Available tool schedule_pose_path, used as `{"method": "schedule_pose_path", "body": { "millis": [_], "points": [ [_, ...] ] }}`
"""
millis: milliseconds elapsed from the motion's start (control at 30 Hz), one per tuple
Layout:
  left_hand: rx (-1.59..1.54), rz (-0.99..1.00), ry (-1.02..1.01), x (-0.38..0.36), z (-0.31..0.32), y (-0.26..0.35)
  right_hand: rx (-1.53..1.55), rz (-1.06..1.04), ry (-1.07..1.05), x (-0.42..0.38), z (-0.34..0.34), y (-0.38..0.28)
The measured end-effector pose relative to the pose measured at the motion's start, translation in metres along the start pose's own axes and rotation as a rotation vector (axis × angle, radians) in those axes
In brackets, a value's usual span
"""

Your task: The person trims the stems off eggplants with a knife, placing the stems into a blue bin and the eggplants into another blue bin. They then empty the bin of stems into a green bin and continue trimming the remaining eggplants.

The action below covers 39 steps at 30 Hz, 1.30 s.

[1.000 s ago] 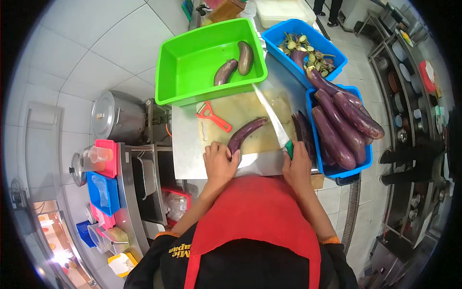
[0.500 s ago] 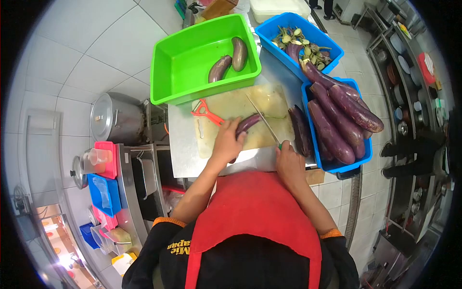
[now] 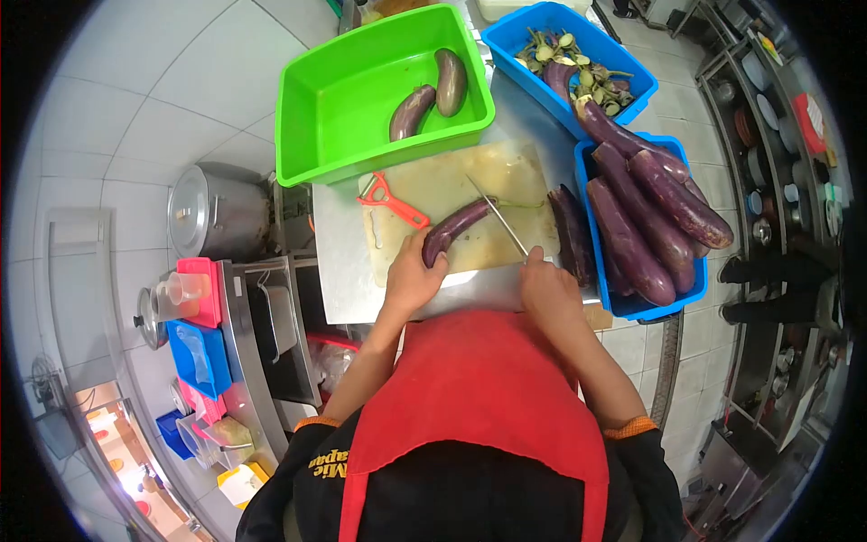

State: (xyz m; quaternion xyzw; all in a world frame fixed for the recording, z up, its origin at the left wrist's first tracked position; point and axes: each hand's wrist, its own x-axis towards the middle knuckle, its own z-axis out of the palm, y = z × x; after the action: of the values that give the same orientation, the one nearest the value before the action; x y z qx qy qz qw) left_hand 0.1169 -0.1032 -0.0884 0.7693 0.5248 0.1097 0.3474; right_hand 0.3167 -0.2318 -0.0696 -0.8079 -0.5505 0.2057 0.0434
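A purple eggplant (image 3: 459, 226) lies on the pale cutting board (image 3: 452, 185). My left hand (image 3: 411, 280) grips its near end and pins it down. My right hand (image 3: 546, 289) holds a long knife (image 3: 499, 219) whose blade rests across the eggplant's far end. A red peeler (image 3: 390, 200) lies on the board's left side. Another eggplant (image 3: 571, 233) rests at the board's right edge.
A green tub (image 3: 361, 99) behind the board holds two eggplants. A blue tub (image 3: 587, 176) on the right is piled with eggplants, and a second blue tub (image 3: 515, 36) holds stem trimmings. A steel pot (image 3: 212, 212) and coloured containers (image 3: 194, 352) sit at the left.
The knife has swung from beside the eggplant to lie across its far end. My left hand slid along the eggplant and back to its near end. My right hand shifted left.
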Motion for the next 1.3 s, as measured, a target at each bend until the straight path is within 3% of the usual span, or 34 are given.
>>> {"method": "schedule_pose_path", "body": {
  "millis": [233, 433, 567, 767, 833, 933, 1300],
  "points": [
    [-0.079, -0.12, -0.065, 0.018, -0.002, -0.014, 0.016, -0.023, 0.032, 0.006, 0.0, -0.003],
    [0.012, -0.234, -0.057, 0.021, -0.007, 0.008, -0.002, -0.024, 0.058, 0.005, 0.009, 0.0],
    [0.033, -0.215, -0.089, 0.025, -0.007, 0.008, -0.012, -0.033, 0.063, 0.005, 0.008, 0.0],
    [0.259, -0.065, 0.009, 0.021, 0.007, 0.015, 0.017, -0.018, 0.094, 0.001, 0.011, 0.001],
    [0.424, 0.347, 0.22, 0.023, 0.013, 0.026, 0.018, -0.017, 0.083, -0.002, 0.012, 0.001],
    [0.382, 0.376, 0.094, 0.035, 0.029, 0.036, 0.007, -0.007, 0.06, -0.004, 0.012, -0.001],
    [0.311, 0.313, 0.121, 0.039, 0.046, 0.038, 0.056, 0.109, -0.052, 0.012, 0.036, -0.011]
  ]
}}
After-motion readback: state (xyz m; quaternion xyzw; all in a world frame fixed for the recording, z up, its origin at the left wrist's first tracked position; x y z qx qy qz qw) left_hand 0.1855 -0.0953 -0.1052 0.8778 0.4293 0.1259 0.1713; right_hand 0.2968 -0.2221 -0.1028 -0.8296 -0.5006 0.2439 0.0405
